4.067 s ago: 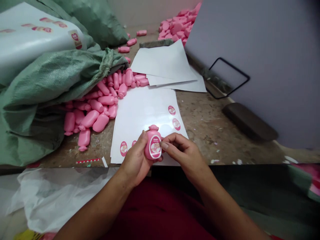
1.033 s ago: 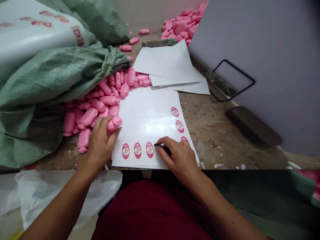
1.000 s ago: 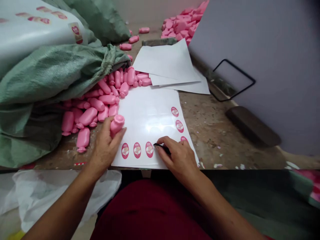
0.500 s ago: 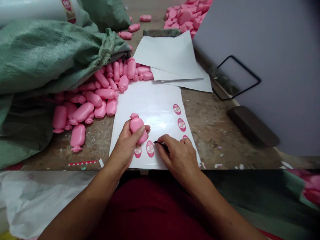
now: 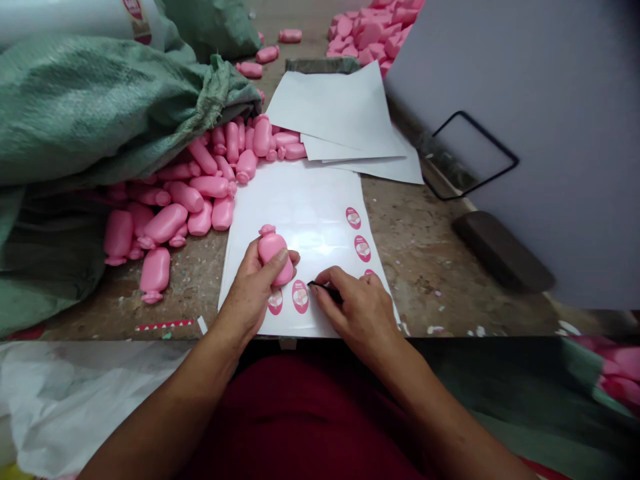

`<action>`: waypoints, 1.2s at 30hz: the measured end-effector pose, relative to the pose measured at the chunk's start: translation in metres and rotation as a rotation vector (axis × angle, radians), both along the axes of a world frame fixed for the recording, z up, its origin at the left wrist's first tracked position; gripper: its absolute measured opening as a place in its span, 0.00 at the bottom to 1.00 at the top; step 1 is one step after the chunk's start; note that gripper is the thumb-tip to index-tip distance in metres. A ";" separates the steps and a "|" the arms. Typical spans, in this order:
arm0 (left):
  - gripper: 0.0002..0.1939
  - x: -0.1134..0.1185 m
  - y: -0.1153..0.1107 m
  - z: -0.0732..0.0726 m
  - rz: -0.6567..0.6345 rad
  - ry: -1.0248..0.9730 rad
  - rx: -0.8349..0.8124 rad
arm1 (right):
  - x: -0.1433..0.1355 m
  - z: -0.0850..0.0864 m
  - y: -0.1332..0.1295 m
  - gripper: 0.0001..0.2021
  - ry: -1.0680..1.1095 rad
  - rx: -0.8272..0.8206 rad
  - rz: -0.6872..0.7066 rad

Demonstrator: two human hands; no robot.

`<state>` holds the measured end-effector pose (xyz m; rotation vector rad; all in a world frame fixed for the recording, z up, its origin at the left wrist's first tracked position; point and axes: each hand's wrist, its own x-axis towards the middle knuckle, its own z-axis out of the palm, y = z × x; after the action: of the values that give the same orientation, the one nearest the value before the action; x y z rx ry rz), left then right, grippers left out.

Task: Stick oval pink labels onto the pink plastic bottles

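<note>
Held in my left hand (image 5: 253,280) is a pink plastic bottle (image 5: 273,250), its narrow neck pointing away from me and my thumb across its side. My right hand (image 5: 357,303) pinches a slim black pointed tool (image 5: 325,291); most of it is hidden by the fingers, so I cannot tell its kind. The tool's tip is close to the right edge of an oval pink-and-white sticker (image 5: 300,297). That sticker lies on a white sticker sheet (image 5: 295,193) under both hands. Another sticker (image 5: 275,303) sits partly behind my left hand, and several more run down the sheet's right side.
A heap of pink bottles (image 5: 185,197) spills from a green woven sack (image 5: 115,113) at the left. Loose white sheets (image 5: 340,113) overlap the sticker sheet's far end. At the right stands a large grey panel (image 5: 560,133) with a black wire frame (image 5: 493,143). More pink pieces (image 5: 370,33) are piled behind.
Both hands have stayed almost in place, the bottle and the black tool still in them. The whole view has shifted very slightly.
</note>
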<state>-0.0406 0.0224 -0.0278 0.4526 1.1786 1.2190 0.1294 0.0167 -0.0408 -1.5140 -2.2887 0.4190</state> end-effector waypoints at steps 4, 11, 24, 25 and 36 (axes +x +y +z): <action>0.28 0.000 -0.001 -0.001 0.010 -0.011 0.006 | -0.002 0.000 -0.003 0.08 -0.091 0.071 0.009; 0.24 0.000 -0.001 0.000 0.002 -0.004 0.008 | -0.007 0.002 0.000 0.10 -0.055 -0.007 0.016; 0.25 0.000 -0.001 -0.002 -0.003 0.020 0.039 | 0.000 0.001 -0.001 0.08 -0.061 -0.001 0.034; 0.24 0.000 -0.001 -0.002 -0.006 0.026 0.042 | -0.001 0.001 -0.002 0.08 -0.061 0.002 0.034; 0.21 0.000 -0.002 -0.004 -0.017 0.049 0.060 | 0.003 0.009 0.001 0.08 0.087 -0.197 0.009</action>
<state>-0.0406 0.0199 -0.0315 0.5397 1.1800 1.2369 0.1319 0.0174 -0.0314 -1.5435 -2.2416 0.7173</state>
